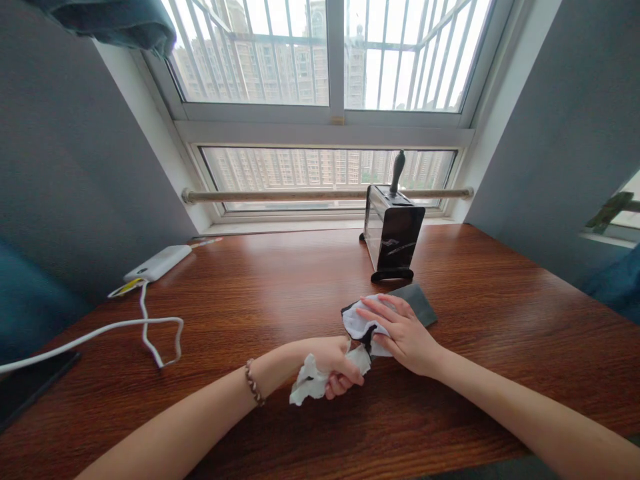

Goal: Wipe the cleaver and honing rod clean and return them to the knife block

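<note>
A white cloth with black patches lies crumpled on the wooden counter, just in front of the black upright device, which serves here as the landmark. The cloth's long axis runs on a diagonal: its far end sits nearest the device's base, and its near end trails away from the device toward the person, down and to the left in the view.

The right hand rests flat on the far part of the cloth, fingers stretched out and pointing left, palm down, pressing rather than gripping; it is spread wide and closes around nothing. It lies directly in front of the device, close to its foot.

The left hand is farther from the device, on the near end of the cloth. Its fingers are curled into a loose fist around a bunched white tail of the fabric, which spills out below the knuckles. A braided bracelet circles that wrist.

A dark grey flat sheet lies between the device and the right hand, partly under the cloth. Well to the left of the device, a white power bank sits near the counter's back edge, and a white cable loops from it across the wood toward the left border.
</note>
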Tool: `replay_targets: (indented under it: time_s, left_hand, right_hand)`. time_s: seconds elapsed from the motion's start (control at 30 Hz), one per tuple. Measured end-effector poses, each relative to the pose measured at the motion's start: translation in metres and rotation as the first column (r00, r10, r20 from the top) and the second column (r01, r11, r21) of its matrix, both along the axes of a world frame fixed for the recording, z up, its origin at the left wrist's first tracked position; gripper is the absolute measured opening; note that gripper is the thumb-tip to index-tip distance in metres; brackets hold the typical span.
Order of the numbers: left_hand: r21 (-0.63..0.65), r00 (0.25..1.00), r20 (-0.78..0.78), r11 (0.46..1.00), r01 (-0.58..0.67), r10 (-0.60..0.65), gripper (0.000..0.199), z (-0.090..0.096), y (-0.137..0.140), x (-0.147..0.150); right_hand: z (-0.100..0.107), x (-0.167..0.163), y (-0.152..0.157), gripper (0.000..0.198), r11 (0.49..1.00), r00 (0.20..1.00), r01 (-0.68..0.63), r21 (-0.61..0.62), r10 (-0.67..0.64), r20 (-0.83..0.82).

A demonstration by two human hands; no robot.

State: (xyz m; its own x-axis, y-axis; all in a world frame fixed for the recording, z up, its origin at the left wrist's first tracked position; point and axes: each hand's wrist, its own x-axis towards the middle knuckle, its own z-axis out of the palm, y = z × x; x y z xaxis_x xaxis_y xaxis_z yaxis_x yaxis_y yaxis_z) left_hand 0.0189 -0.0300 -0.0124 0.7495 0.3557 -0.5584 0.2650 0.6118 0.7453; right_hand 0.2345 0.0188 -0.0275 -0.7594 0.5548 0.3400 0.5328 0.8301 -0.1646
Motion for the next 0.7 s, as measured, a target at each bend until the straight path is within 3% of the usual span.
replay_targets:
  time_s: [0.13,0.37,0.47,0.57,0.7]
  left_hand:
    - [0.008,1.000,0.004,1.000,-0.003,0.003,0.031,0.002,-0.002,-0.001]
    - [-0.011,0.999,0.047,1.000,-0.026,0.026,0.032,0.003,-0.003,-0.004]
    - [-0.032,0.997,0.065,0.999,-0.034,0.036,0.033,0.003,-0.003,-0.005]
    - [-0.035,0.995,0.088,0.998,-0.049,0.051,0.034,0.001,-0.002,-0.006]
    - [-0.023,0.994,0.088,0.998,-0.061,0.063,0.037,-0.003,-0.001,-0.007]
  right_hand:
    - [0.000,0.004,0.006,0.044,0.983,0.984,0.172,0.068,-0.169,-0.053]
    - [0.000,0.019,0.033,0.043,0.905,0.910,0.404,0.135,-0.381,-0.165]
    - [0.000,0.030,0.052,0.043,0.879,0.844,0.473,-0.056,-0.470,-0.257]
    - [-0.003,0.042,0.072,0.048,0.787,0.724,0.522,-0.329,-0.613,-0.316]
    - [-0.011,0.050,0.090,0.059,0.706,0.594,0.430,-0.562,-0.691,-0.413]
